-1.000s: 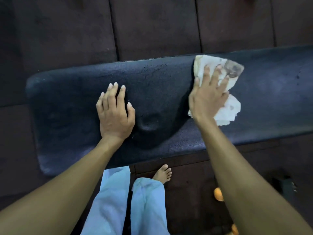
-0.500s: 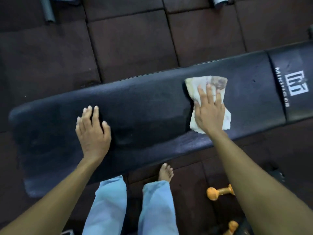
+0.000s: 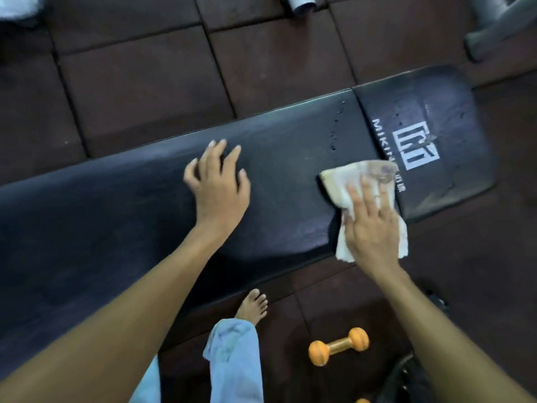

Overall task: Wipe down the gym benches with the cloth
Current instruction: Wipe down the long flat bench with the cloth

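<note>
A long black padded gym bench runs across the view from lower left to upper right. Its separate end pad carries a white logo. A stained white cloth lies over the seam between the two pads, near the bench's front edge. My right hand presses flat on the cloth with straight fingers. My left hand is on the middle of the bench pad, fingers spread and slightly lifted.
An orange dumbbell lies on the dark rubber floor tiles by my bare foot. A second orange weight peeks in at the bottom edge. Grey metal frame parts stand at the top right.
My right hand has slid the cloth rightward along the bench to the seam by the logo pad. My left hand has shifted right along the pad and spread its fingers.
</note>
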Demonstrator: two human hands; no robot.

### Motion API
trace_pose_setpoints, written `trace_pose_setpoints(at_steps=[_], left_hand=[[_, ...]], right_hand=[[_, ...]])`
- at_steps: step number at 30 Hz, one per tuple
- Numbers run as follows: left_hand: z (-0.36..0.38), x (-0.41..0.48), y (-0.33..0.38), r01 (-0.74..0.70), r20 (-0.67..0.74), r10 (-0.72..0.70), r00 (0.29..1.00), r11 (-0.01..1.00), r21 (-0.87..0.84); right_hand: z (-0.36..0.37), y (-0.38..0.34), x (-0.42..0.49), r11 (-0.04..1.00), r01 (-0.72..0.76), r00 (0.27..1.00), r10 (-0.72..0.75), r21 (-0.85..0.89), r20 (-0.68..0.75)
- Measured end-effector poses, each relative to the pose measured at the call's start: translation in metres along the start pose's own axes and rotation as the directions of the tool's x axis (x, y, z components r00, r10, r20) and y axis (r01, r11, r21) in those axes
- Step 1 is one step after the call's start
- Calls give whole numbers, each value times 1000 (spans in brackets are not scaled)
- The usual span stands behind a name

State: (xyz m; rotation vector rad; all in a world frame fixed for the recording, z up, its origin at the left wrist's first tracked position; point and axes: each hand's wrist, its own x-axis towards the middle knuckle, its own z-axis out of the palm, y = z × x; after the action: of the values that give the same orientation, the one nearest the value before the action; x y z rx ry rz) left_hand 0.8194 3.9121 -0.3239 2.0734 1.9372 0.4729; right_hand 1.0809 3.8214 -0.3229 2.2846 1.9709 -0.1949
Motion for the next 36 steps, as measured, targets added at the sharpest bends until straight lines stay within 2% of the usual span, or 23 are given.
trace_pose_setpoints(at_steps=[3, 5, 7, 10, 12, 15, 19, 21, 23, 25, 29, 32, 36], left_hand=[[28, 35, 44, 17, 126, -29, 992, 995, 95], [39, 35, 50, 43, 123, -66, 990, 982, 184], [39, 31, 50, 38, 115, -63, 991, 978, 207], [38, 37, 50, 36, 108, -60, 992, 978, 206], [39, 37, 51, 42, 105, -65, 992, 977, 207], [40, 36, 50, 38, 101, -60, 993, 978, 206], [41, 37, 48, 49, 78, -66, 995, 979, 199], [42, 37, 48, 46, 61, -59, 996, 980, 194], [43, 37, 49, 43, 54, -55, 997, 980, 194], [43, 37, 50, 41, 57, -54, 997, 978, 206], [43, 37, 50, 47, 52, -59, 997, 978, 205], [43, 37, 49, 44, 36, -53, 998, 978, 204], [44, 37, 48, 40, 25, -47, 999, 975, 218]], right_hand=[[-4, 7, 43, 987, -142, 989, 144, 79, -20], [1, -10, 43, 971, -214, 971, 223, 107, -85], [6, -17, 16, 985, -162, 978, 168, 60, -126], [9, -3, -30, 994, 105, 992, -103, 18, -69], [6, 7, -35, 981, 195, 981, -194, 17, -23], [-4, 8, 22, 986, 168, 986, -168, 20, -13], [-25, -35, 149, 992, 9, 1000, -6, 127, -25], [-27, -63, 179, 989, -65, 998, 64, 133, 7], [-24, -73, 181, 990, -92, 994, 98, 111, -52], [-20, -65, 165, 993, -36, 993, 48, 109, -107], [-10, -39, 100, 984, 153, 985, -145, 94, -88], [-7, -24, 52, 982, 188, 981, -186, 27, -64], [-8, -18, 58, 975, 222, 973, -224, -28, -60]])
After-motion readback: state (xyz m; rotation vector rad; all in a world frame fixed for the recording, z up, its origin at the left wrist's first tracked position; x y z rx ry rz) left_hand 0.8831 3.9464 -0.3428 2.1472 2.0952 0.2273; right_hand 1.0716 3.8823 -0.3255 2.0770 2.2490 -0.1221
